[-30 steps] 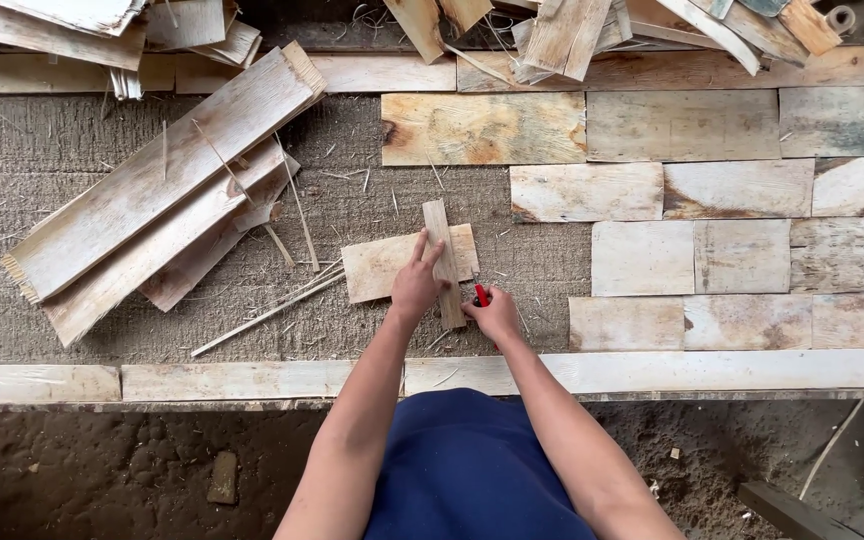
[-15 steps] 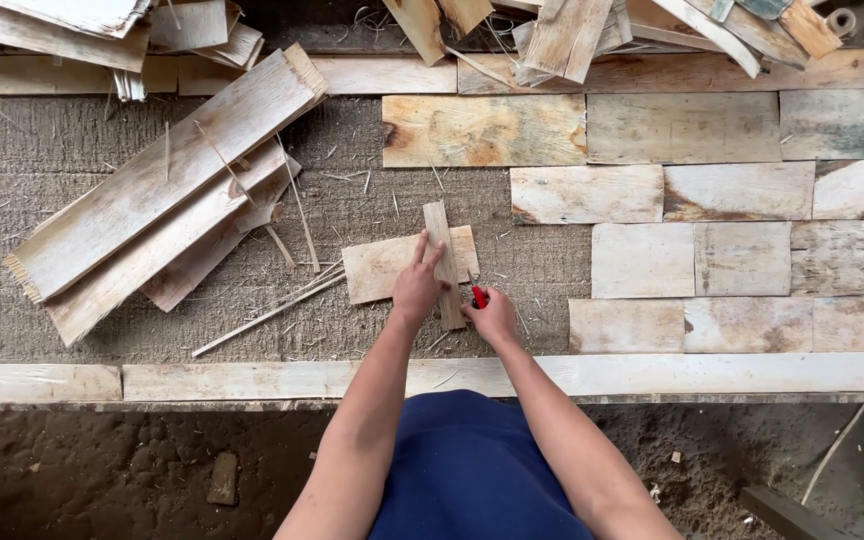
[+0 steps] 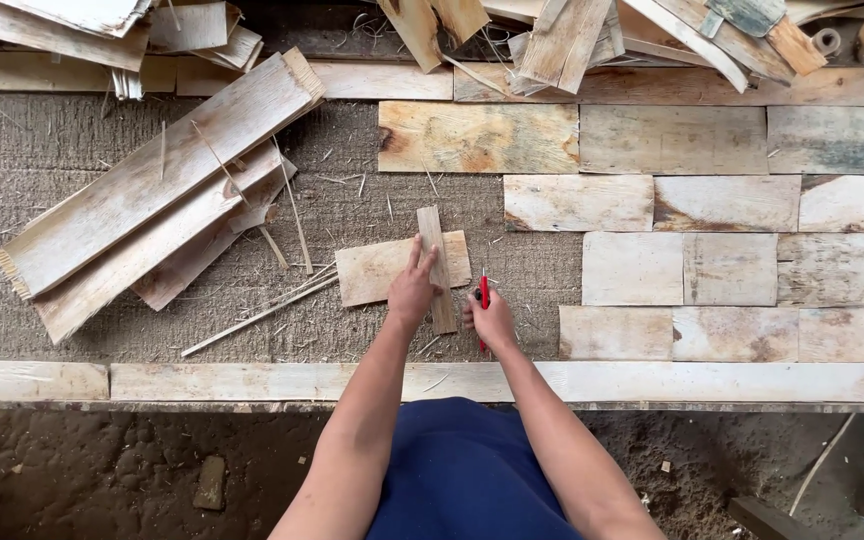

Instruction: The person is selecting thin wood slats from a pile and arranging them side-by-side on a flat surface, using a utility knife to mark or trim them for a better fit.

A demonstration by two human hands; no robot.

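- While I look straight down from the head camera, I see my left hand [image 3: 412,292] pressing flat, fingers spread, on a narrow wooden strip [image 3: 436,268] that lies upright across a small pale board [image 3: 382,271].
- That strip is a slim, straight offcut, light brown with a rough grain; its top end sticks out past the board's upper edge and its lower end past the lower edge.
- Beneath it, the board is a short rectangle, pale and a little stained, lying slightly tilted on the coarse fibre mat [image 3: 72,150] that covers the bench.
- My right hand [image 3: 492,318] is closed around a red pencil [image 3: 484,296], whose tip points up, just beside the strip's right edge.
- To the left lies a slanted pile of long planks [image 3: 142,200] with thin splinters scattered near it.
- To the right, flat rectangular boards [image 3: 712,225] are laid edge to edge in rows like tiles.
- Along the near side runs a long pale batten [image 3: 652,380]; beyond it, bare earth floor [image 3: 102,470].
- More loose scrap wood [image 3: 572,40] is heaped along the far edge.
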